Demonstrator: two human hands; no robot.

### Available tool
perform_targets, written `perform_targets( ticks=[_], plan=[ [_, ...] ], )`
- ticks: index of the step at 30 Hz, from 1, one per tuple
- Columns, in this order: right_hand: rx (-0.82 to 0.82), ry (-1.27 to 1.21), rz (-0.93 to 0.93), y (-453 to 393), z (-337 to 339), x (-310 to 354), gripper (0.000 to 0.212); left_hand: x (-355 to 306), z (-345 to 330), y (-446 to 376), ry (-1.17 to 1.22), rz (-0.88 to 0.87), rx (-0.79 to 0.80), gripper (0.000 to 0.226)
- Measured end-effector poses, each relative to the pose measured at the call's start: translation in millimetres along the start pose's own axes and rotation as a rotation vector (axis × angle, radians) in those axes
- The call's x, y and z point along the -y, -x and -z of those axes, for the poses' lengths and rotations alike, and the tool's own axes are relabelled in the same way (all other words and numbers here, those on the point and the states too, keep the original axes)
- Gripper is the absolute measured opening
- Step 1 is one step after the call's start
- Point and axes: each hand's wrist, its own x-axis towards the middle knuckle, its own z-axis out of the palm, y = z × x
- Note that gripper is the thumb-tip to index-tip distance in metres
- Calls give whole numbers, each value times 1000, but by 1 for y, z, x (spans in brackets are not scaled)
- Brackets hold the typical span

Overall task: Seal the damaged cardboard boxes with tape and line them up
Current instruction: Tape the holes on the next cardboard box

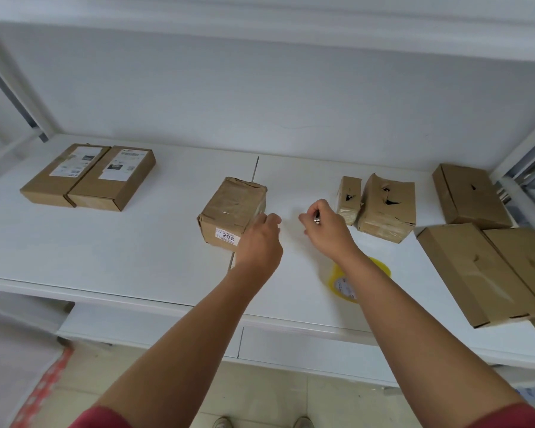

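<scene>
A taped cube-shaped cardboard box (232,211) with a white "20" label stands mid-shelf. My left hand (261,239) touches its right side with loosely curled fingers. To the right, my right hand (325,225) hovers over the bare shelf, fingers curled round a small shiny metal object (316,220). A yellow tape roll (342,284) lies on the shelf, half hidden under my right forearm. Just right of my right hand stand a small torn box (349,197) and a larger torn box (386,208), both with dark holes.
Two flat labelled boxes (87,177) lie side by side at the far left. A flat box with a small hole (470,196) sits at the back right, two long flat boxes (482,273) in front of it. The white shelf (155,242) has a wall behind and uprights at both ends.
</scene>
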Motion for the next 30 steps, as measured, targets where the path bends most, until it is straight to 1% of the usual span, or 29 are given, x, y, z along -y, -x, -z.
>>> perform_targets(
  ticks=[2,4,6,9,11,14,16,17,19,21,23,24,25,26,27,28,29,30],
  plan=[
    [-28,-14,-54,-1,5,1,32,1,-9,4,-74,-23,28,33],
    [-14,-51,-118,-2,8,2,44,0,-19,6,-105,12,116,37],
    [-13,-70,-128,-2,8,1,41,1,-29,8,-91,76,220,41],
    [4,29,-49,-2,3,3,28,6,-43,13,-129,99,299,40],
    [11,82,-6,0,-4,7,26,7,-50,17,-171,80,301,43],
    [-15,88,0,0,-11,11,28,10,-57,19,-205,39,267,50],
    [-32,94,20,-2,-12,11,29,14,-59,19,-227,51,232,52],
    [-39,98,33,-2,-12,10,30,16,-58,18,-224,78,217,49],
    [-46,94,57,-4,-9,8,37,18,-57,16,-165,151,211,38],
    [-44,85,75,-5,-5,9,50,20,-55,14,-97,183,213,27],
    [-54,54,70,-7,2,10,60,22,-53,14,-68,177,225,29],
    [-66,30,66,-8,7,10,59,22,-50,16,-54,165,232,34],
    [-84,12,71,-9,14,8,53,22,-47,17,-48,134,230,38],
    [-102,16,84,-10,22,5,42,21,-43,18,-38,73,208,39],
    [-114,38,98,-10,32,0,32,18,-37,19,-17,-29,149,37],
    [-110,67,107,-9,43,-6,26,14,-29,19,12,-156,55,32],
    [-87,87,109,-9,54,-12,24,11,-21,16,19,-269,-80,27],
    [-51,98,102,-7,65,-21,23,9,-14,11,-10,-335,-232,23]
  ],
)
